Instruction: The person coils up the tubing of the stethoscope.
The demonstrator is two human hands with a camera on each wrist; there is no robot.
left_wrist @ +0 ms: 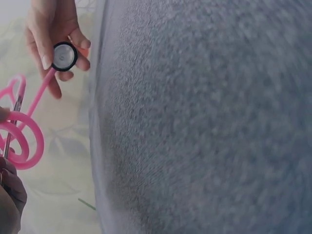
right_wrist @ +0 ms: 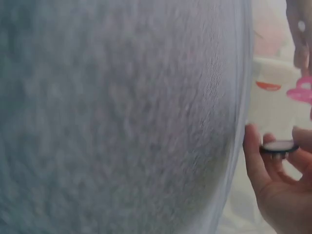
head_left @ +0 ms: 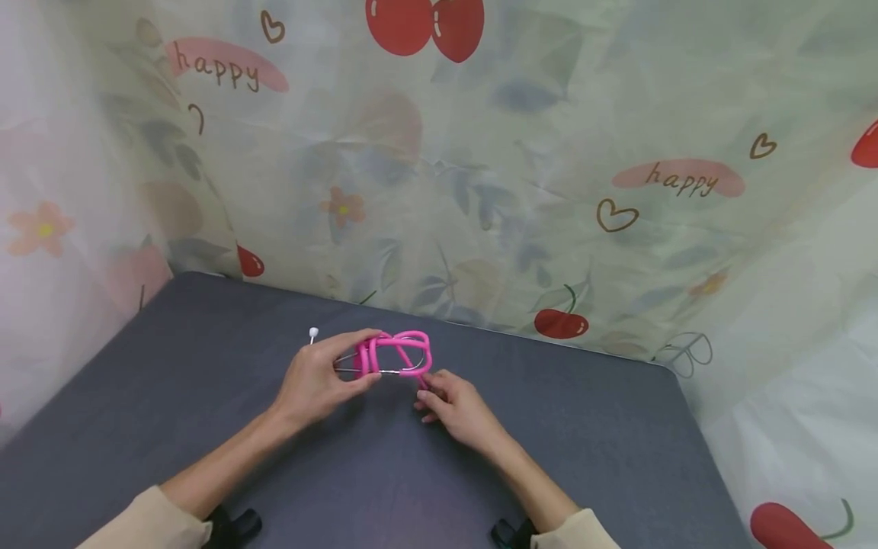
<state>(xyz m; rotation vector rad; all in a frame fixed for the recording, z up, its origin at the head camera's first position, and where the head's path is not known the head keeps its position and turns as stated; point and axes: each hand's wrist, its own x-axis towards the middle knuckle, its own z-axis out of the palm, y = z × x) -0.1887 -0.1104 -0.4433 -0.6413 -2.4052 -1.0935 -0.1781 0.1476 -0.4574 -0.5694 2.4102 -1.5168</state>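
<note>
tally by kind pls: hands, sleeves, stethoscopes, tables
Bare left hand and right hand: 2
Cream cloth left sleeve and right sleeve: 2
Looped pink-tubed stethoscope with round black-rimmed chest piece: 1
Flat dark grey textured table: 1
Total: 6

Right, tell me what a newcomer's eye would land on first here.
Probably the pink stethoscope tubing, looped in the left hand over the dark grey table. Then the round, black-rimmed chest piece held by the right hand. Behind, printed red cherries stand out on the pale backdrop.
</note>
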